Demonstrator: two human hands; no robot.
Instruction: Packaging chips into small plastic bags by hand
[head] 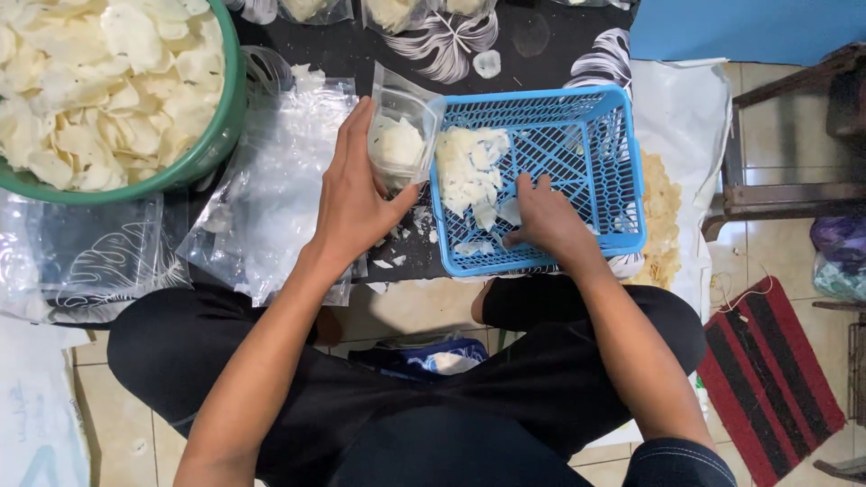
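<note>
My left hand grips a small clear plastic bag that stands open and holds a few pale chips. My right hand is inside a blue plastic basket, fingers curled over pale chips heaped at the basket's left side. The bag's mouth sits against the basket's left rim. Crumbs lie on the dark cloth under the bag.
A green bowl full of pale chips stands at the upper left. A pile of empty clear bags lies left of my left hand. Filled bags line the far edge. A red and black mat lies at the right.
</note>
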